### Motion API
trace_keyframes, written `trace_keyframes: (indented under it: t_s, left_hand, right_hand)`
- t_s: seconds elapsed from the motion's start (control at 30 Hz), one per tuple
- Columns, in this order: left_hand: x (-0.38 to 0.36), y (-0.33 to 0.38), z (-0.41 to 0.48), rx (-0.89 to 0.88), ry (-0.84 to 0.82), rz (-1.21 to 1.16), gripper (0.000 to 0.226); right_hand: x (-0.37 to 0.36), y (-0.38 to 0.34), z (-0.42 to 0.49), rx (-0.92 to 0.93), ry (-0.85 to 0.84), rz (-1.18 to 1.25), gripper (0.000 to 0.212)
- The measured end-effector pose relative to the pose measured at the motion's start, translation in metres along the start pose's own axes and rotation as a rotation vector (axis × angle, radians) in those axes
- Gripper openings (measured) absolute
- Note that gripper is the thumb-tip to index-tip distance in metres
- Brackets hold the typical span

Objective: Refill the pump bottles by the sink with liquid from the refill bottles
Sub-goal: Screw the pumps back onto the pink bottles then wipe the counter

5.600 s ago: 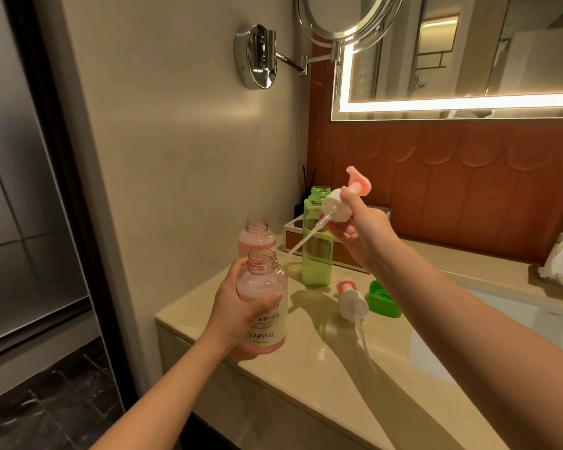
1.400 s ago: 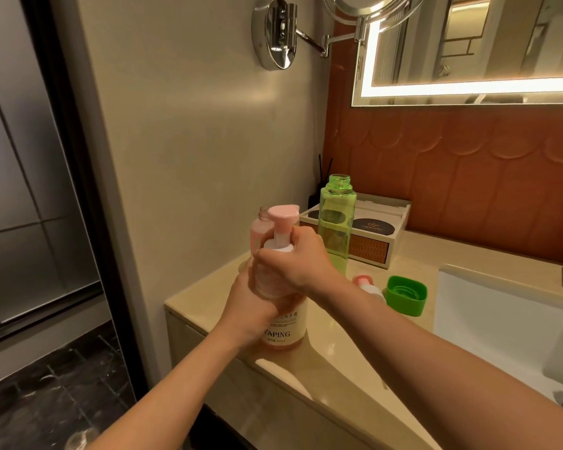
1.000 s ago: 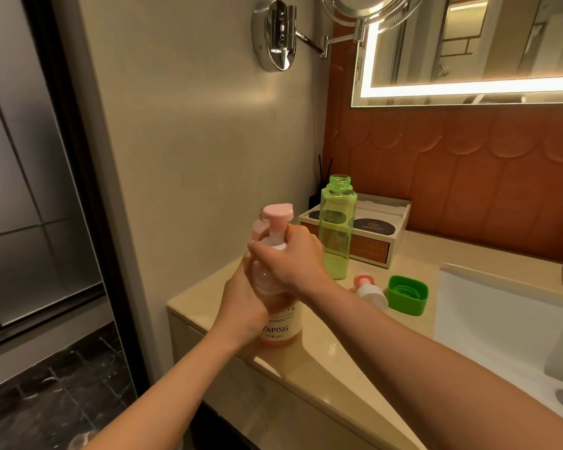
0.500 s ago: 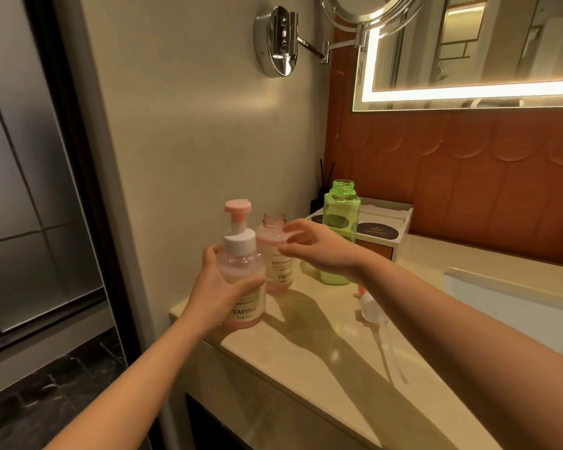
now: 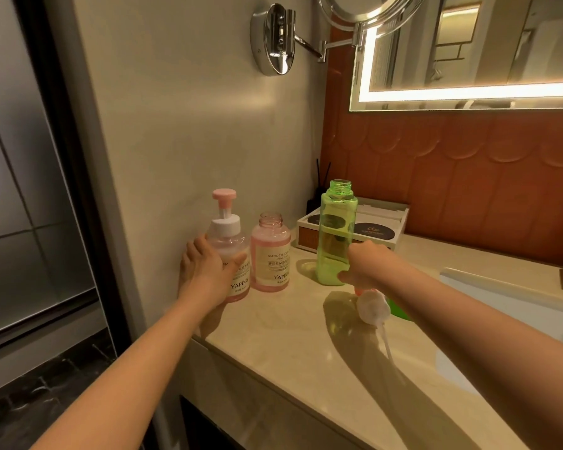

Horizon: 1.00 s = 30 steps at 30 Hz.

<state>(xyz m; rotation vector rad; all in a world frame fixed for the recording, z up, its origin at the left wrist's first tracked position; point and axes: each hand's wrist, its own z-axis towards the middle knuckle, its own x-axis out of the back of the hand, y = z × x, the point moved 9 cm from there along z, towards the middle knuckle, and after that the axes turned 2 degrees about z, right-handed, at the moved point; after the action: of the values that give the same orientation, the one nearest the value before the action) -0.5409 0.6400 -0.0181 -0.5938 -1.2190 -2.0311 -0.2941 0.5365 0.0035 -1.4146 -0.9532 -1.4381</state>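
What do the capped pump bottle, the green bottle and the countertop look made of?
The pump bottle: clear pink-tinted plastic, probably; glossy, contents show through.
The green bottle: translucent glossy plastic, likely; the box behind shows through it.
The countertop: polished beige stone or stone-look slab; faint veining, mirror-like reflections.

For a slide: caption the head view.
Left hand holds the pink pump bottle beside an uncapped pink bottle; right hand grips the open green bottle.
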Motion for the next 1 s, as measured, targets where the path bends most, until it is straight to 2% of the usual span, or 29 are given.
trace_keyframes:
  t_s: [0.17,0.23,0.3,0.37,0.43,0.5,0.6,0.67,0.8,0.93,1.0]
  left_hand:
    - [0.004,0.003,-0.006,0.086,0.049,-0.083,0.083]
    - [0.012,0.005,-0.018,0.091,0.128,-0.111,0.084]
    - [0.024,0.015,-0.034,0.034,0.246,-0.167,0.074]
    - [0.029,0.035,-0.047,-0.099,0.294,-0.265,0.062]
    - [0.026,0.062,-0.055,-0.238,0.257,-0.322,0.053]
    - [0.018,0.081,-0.054,-0.284,0.189,-0.376,0.052]
    - [-0.004,0.089,-0.045,-0.146,0.032,-0.554,0.064]
    - [-0.015,0.092,-0.041,-0.076,0.004,-0.596,0.075]
    - [-0.023,0.095,-0.032,-0.022,0.035,-0.506,0.086]
    - [-0.029,0.097,-0.022,0.03,0.059,-0.431,0.089]
    - [-0.03,0.096,-0.018,0.048,0.068,-0.439,0.09]
  right_hand:
    - [-0.008,0.008,-0.004,-0.046,-0.04,-0.081,0.036]
    - [-0.009,0.011,-0.004,-0.055,-0.047,-0.104,0.037]
    - [-0.012,0.015,-0.004,-0.078,-0.067,-0.081,0.039]
    - [-0.018,0.018,-0.006,-0.112,-0.106,0.0,0.041]
    - [-0.026,0.02,-0.006,-0.138,-0.144,0.065,0.043]
    - [-0.034,0.019,-0.008,-0.126,-0.201,0.038,0.044]
    - [-0.047,0.021,-0.011,-0.094,-0.317,-0.037,0.044]
    - [-0.049,0.023,-0.013,-0.075,-0.323,-0.007,0.041]
    - [-0.031,0.037,-0.011,-0.185,-0.163,0.504,0.027]
    - [-0.01,0.037,-0.01,-0.13,-0.142,0.708,0.038]
    - [0.001,0.035,-0.01,-0.086,-0.09,0.862,0.036]
